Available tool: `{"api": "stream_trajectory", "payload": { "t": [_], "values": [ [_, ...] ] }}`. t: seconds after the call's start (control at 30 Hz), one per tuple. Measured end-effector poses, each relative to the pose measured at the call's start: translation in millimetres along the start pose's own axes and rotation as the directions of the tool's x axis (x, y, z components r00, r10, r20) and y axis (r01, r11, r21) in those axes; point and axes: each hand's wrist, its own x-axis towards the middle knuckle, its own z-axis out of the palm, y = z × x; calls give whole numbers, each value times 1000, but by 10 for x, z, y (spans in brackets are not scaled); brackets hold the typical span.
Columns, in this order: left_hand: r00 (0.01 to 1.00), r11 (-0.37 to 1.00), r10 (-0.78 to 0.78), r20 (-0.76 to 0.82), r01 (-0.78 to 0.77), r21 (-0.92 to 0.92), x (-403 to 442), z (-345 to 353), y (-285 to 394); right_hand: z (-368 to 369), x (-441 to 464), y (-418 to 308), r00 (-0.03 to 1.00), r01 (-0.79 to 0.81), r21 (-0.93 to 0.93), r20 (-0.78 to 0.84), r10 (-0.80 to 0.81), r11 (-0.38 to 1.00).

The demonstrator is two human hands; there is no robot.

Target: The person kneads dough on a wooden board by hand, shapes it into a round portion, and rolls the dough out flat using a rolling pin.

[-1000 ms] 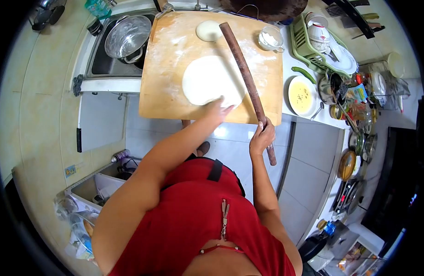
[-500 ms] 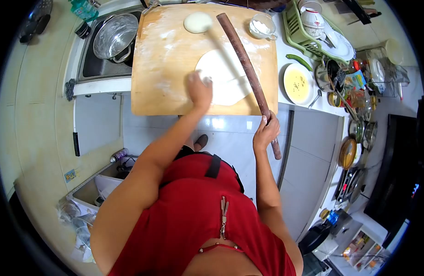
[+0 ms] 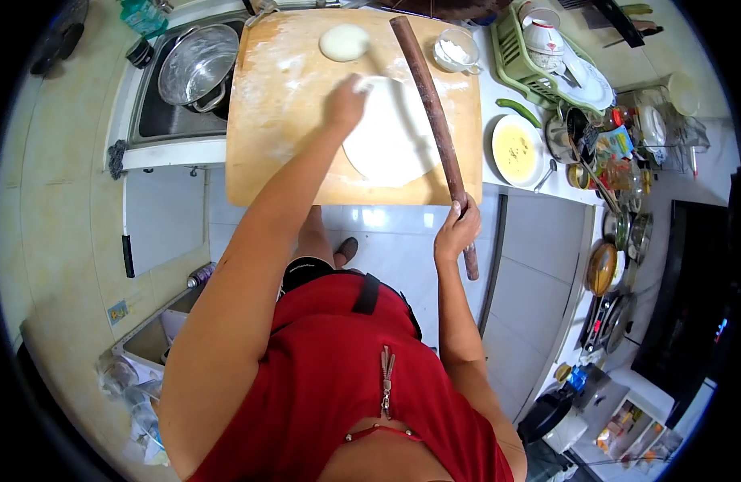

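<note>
A flat, rounded white dough sheet lies on a floured wooden board. My left hand is at its upper left edge, fingers bent down and closed on the rim of the dough; the fingertips are partly hidden. My right hand is wrapped round the lower part of a long brown rolling pin. The pin is held slanted above the right side of the board, its shadow falling across the dough. A round dough ball sits at the board's far edge.
A glass cup of flour stands at the board's far right corner. Right of the board are a bowl of yellow liquid, a green pepper and a dish rack. A metal pot sits in the sink at left.
My left hand has moved up along the dough's left edge. The dough's crease is gone and it lies flatter and rounder. My right hand still holds the rolling pin.
</note>
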Motion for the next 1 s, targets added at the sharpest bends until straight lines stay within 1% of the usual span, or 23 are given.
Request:
{"api": "stream_trajectory", "payload": {
  "t": [0.03,0.07,0.1,0.13,0.2,0.3,0.4,0.5,0.57,0.6,0.63,0.67,0.7,0.73,0.77,0.8,0.83,0.93,0.97,1.0],
  "values": [
    [985,996,-77,-157,68,-64,-2,-33,-144,-28,-6,5,1000,-9,-15,3,10,1000],
    [956,985,-168,-241,152,-84,-18,-80,-323,-58,-5,17,1000,-21,-31,3,21,999],
    [918,944,-324,-228,297,-145,-25,-123,-480,-81,1,41,1000,-29,-45,4,29,999],
    [891,904,-417,-179,388,-177,-132,-333,-335,-93,1,73,999,-36,-48,1,36,998],
    [862,888,-460,-211,441,-133,-293,-414,-260,-83,-47,119,999,-48,-46,4,49,998],
    [897,865,-442,-16,422,-271,-648,-434,-338,-42,-78,178,999,-28,-36,31,29,999],
    [883,697,-380,277,470,-541,-964,-416,-534,16,-43,70,996,40,-9,78,-39,999],
    [686,347,-531,498,712,-611,-1225,-762,-190,110,2,-107,973,168,67,147,-176,983],
    [692,384,-670,268,632,-673,-1335,-825,-313,195,34,-237,939,256,109,207,-274,960],
    [673,409,-725,146,591,-696,-1379,-863,-403,243,46,-304,921,298,114,229,-317,948],
    [787,674,-608,-107,440,-593,-1435,-905,-538,289,50,-368,899,338,119,252,-358,934],
    [852,872,-411,-323,265,-412,-1491,-960,-680,334,44,-416,875,378,126,275,-398,917],
    [863,982,-156,-481,82,-171,-1506,-1036,-661,402,20,-436,852,404,96,322,-413,910],
    [905,1000,15,-426,-4,26,-1491,-1092,-635,436,2,-442,835,420,88,352,-422,903],
    [926,971,175,-336,-105,215,-1456,-1171,-621,469,-14,-458,817,436,82,382,-432,896],
    [925,897,314,-215,-215,385,-1420,-1238,-572,504,-20,-485,798,451,76,411,-440,889],
    [929,829,360,-81,-279,485,-1443,-1157,-647,592,-37,-430,785,430,85,458,-418,899],
    [929,806,363,78,-355,474,-1264,-1045,-633,761,-6,-427,851,405,0,367,-376,914],
    [935,811,343,87,-341,475,-1125,-997,-614,868,72,-439,872,407,-63,323,-368,911],
    [929,785,358,90,-352,510,-965,-942,-593,926,238,-517,874,427,-140,318,-367,893]
  ]
}}
